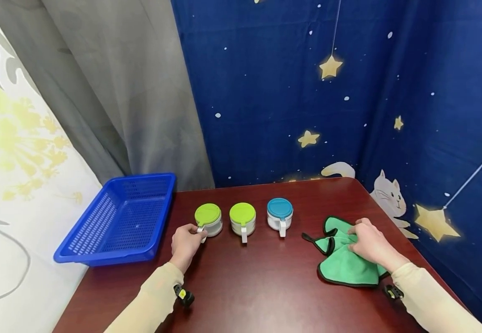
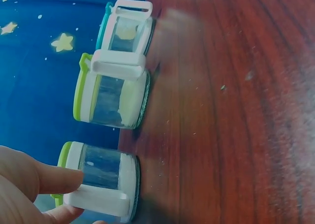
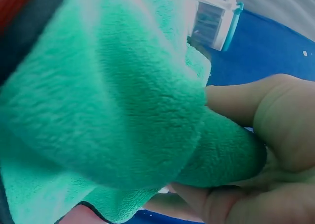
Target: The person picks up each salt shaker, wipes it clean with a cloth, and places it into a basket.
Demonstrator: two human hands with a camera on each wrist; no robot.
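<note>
Three small clear jars with white handles stand in a row on the dark red table (image 1: pixel 265 286): a left green-lidded jar (image 1: pixel 209 219), a middle green-lidded jar (image 1: pixel 242 218) and a blue-lidded jar (image 1: pixel 279 214). My left hand (image 1: pixel 186 243) pinches the white handle (image 2: pixel 98 202) of the left jar (image 2: pixel 106 177) between a finger and the thumb. My right hand (image 1: pixel 371 245) grips a bunched green cloth (image 1: pixel 344 259) with a dark edge, lying at the table's right; in the right wrist view the cloth (image 3: pixel 108 111) is folded into my fingers (image 3: pixel 256 106).
A blue perforated plastic basket (image 1: pixel 118 222) sits at the table's left rear corner. A grey curtain and a dark blue star-print backdrop stand close behind the table. The table's right edge runs just past the cloth.
</note>
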